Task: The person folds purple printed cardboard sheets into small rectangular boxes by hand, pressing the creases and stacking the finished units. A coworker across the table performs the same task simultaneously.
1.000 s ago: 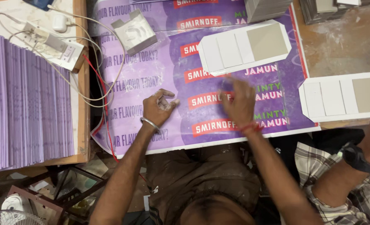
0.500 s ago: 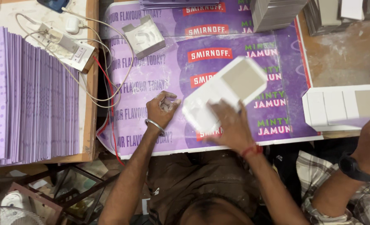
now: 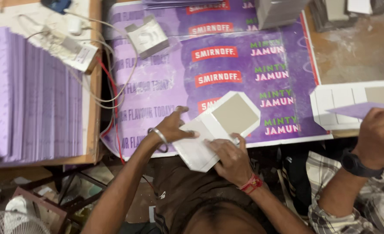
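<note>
While the person is leaning over the tabletop (image 3: 356, 47), both hands are now resting on a white card piece (image 3: 213, 130) with a grey square in its middle. A second ago that card piece was lying farther up the purple sheet (image 3: 226, 65), out of reach. Now it is sitting at the near edge, right in front of the person, with one corner sticking out over the edge. So it looks as if the work on this piece is only starting.

The right hand (image 3: 231, 158) is lying flat and open on the near part of the card, pressing it down with its fingers spread. It is wearing a red thread at the wrist. The left hand (image 3: 174, 128) is half open. Its fingertips are touching the left side of the card, and the thumb is sticking up. A metal bangle is hanging on that wrist. Neither hand is gripping the card; both are only pushing on it.

On the right, another person's hand (image 3: 380, 136), with a dark watch, is holding a thin purple sheet over a second white card piece (image 3: 356, 102).

Farther away, a small grey box (image 3: 148, 38) is sitting on the purple sheet. On the left, a stack of purple sheets (image 3: 32, 91) is lying beside some wires (image 3: 109, 86).
</note>
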